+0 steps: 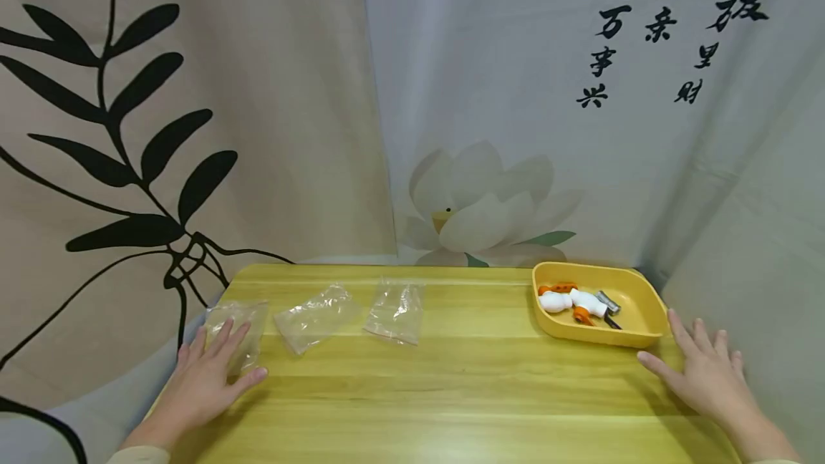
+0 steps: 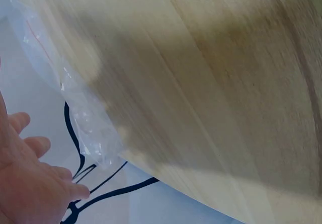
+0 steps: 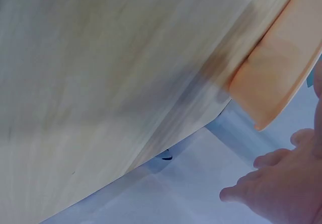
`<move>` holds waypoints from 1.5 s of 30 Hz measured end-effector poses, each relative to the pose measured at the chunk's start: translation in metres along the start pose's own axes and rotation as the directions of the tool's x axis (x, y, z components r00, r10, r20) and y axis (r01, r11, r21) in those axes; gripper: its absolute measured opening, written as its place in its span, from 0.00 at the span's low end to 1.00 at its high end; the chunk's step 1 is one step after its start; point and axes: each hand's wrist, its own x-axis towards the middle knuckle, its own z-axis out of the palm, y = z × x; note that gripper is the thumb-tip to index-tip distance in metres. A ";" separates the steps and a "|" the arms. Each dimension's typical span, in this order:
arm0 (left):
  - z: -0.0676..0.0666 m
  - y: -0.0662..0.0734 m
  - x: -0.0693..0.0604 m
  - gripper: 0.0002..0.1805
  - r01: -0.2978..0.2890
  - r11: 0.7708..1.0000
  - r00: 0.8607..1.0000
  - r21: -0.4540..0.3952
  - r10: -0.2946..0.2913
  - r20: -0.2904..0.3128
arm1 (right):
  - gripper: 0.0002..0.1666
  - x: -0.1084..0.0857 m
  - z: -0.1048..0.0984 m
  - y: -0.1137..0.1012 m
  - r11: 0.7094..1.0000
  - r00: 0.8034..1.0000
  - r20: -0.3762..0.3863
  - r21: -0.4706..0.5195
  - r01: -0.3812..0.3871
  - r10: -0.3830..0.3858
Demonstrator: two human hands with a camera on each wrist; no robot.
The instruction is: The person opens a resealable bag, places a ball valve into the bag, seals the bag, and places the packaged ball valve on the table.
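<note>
My left hand [image 1: 209, 382], fingers spread, is over the table's left edge beside a clear plastic bag [image 1: 240, 331]; whether it touches the bag I cannot tell. In the left wrist view that bag [image 2: 93, 126] shows a thin red line and hangs along the table edge. On the right, my right hand [image 1: 702, 371] is spread at the front right corner of a yellow tray [image 1: 638, 306], holding nothing. Inside the tray lie white rounded pieces [image 1: 583, 301], orange pieces [image 1: 582, 316], a grey cylinder [image 1: 608, 302] and a dark piece [image 1: 611, 321].
Two more clear plastic bags, one tilted [image 1: 316, 317] and one straighter [image 1: 395, 310], lie flat toward the back of the wood-grain table [image 1: 438, 399]. Behind the table hangs a printed curtain [image 1: 309, 106]; another pale cloth surface [image 1: 767, 235] borders the right side.
</note>
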 end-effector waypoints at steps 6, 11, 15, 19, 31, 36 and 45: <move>-0.002 0.002 0.000 0.54 -0.012 1.000 1.000 -0.009 0.012 -0.004 | 0.63 -0.004 -0.001 -0.003 1.000 1.000 0.000 0.007 -0.007 0.007; -0.003 0.003 -0.001 0.53 -0.010 1.000 1.000 -0.013 0.010 -0.005 | 0.62 -0.006 -0.003 -0.008 1.000 1.000 -0.015 0.016 0.004 -0.003; 0.000 0.005 -0.002 0.52 -0.003 1.000 1.000 -0.015 0.003 -0.006 | 0.62 -0.007 -0.004 -0.012 0.999 1.000 -0.016 0.033 0.009 -0.008; 0.006 0.009 -0.005 0.52 0.001 1.000 1.000 -0.018 -0.002 -0.003 | 0.62 -0.009 -0.001 -0.011 0.999 1.000 -0.008 0.041 0.013 -0.013; 0.006 0.018 -0.009 0.53 0.001 0.999 1.000 -0.035 -0.001 0.002 | 0.61 -0.006 -0.001 -0.020 0.998 0.999 -0.015 0.045 0.045 -0.044; 0.008 0.022 -0.006 0.53 0.004 0.999 1.000 -0.051 -0.003 0.010 | 0.62 -0.005 0.001 -0.023 0.997 0.998 -0.008 0.040 0.063 -0.063; 0.009 0.045 -0.005 0.47 -0.016 0.998 0.999 -0.054 0.017 0.027 | 0.58 -0.005 0.003 -0.029 0.996 0.997 0.026 0.056 0.072 -0.074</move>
